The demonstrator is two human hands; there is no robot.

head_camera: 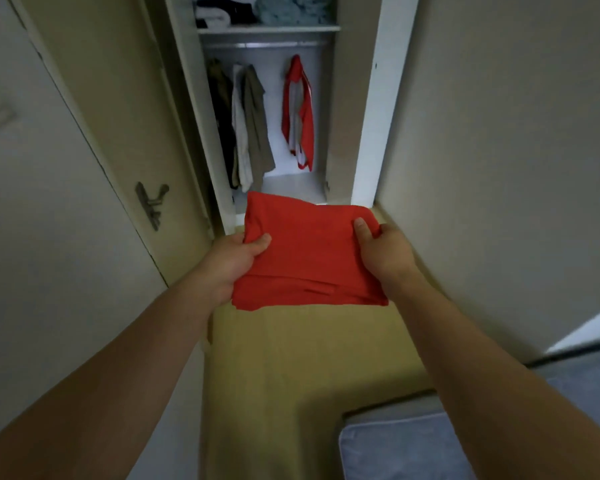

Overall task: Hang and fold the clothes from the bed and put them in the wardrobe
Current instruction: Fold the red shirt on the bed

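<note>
A folded red garment [309, 254] is held flat in the air in front of the open wardrobe [368, 116]. My left hand [232, 261] grips its left edge, thumb on top. My right hand [381, 247] grips its right edge, thumb on top as well. Inside the wardrobe a red and white garment [297, 112] hangs from the rail at the right, and dark, white and olive garments [246, 126] hang at the left. On the shelf [267, 28] above lie folded dark, white and light blue clothes.
The wardrobe's door [111, 109] stands open at the left, next to a room door with a metal handle [153, 202]. A yellowish floor runs below. The blue-covered bed corner [395, 448] is at the lower right. A plain wall stands at the right.
</note>
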